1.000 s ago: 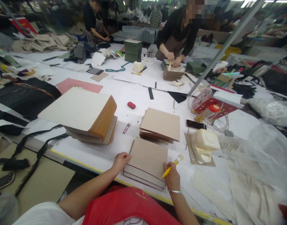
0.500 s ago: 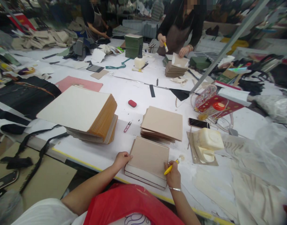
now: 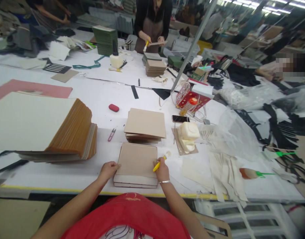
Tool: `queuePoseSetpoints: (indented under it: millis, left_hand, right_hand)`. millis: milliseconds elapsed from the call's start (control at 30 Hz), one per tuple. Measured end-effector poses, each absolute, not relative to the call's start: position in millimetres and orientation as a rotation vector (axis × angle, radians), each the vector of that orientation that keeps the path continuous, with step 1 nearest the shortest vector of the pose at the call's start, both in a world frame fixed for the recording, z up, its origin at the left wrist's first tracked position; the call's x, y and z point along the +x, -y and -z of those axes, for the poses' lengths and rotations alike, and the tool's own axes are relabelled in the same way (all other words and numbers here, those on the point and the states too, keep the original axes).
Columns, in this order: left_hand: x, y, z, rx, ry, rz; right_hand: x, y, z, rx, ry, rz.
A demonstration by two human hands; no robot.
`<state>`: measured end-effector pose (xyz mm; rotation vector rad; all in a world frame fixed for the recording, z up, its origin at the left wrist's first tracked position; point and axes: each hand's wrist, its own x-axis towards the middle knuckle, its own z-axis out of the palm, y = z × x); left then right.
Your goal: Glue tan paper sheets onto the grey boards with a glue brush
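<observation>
A square pad with a tan cover (image 3: 136, 160) lies near the table's front edge, right in front of me. My left hand (image 3: 108, 170) is curled against its left edge. My right hand (image 3: 162, 170) rests on its right edge and grips a yellow-handled brush (image 3: 160, 162) whose white tip points up and right. Just beyond lies a stack of tan boards (image 3: 145, 124). A white glue jug (image 3: 188, 134) lies on a brown board to the right of my brush.
A tall stack of cream sheets with orange edges (image 3: 40, 127) fills the left. Pink snips (image 3: 112, 134), a red oval (image 3: 114, 107), a phone (image 3: 180, 118) and a red box (image 3: 192, 100) lie mid-table. Across the table a person's hands (image 3: 152, 39) brush a board.
The view has swung to the right and my hands sit slightly lower on the pad. The person across has lifted a board off their stack and brushes it.
</observation>
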<state>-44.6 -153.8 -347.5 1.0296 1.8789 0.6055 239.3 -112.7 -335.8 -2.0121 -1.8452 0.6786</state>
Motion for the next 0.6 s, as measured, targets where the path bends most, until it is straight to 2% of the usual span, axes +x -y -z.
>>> queuePoseSetpoints:
  millis: [433,600]
  left_hand:
    - [-55,141,338,1.154,-2.006,-0.352]
    - [-52,143,319,1.42,-2.061,-0.303]
  right_hand:
    - [231,104,328,-2.144,2.139,-0.586]
    - [241,104,303,-2.172,2.248,-0.406]
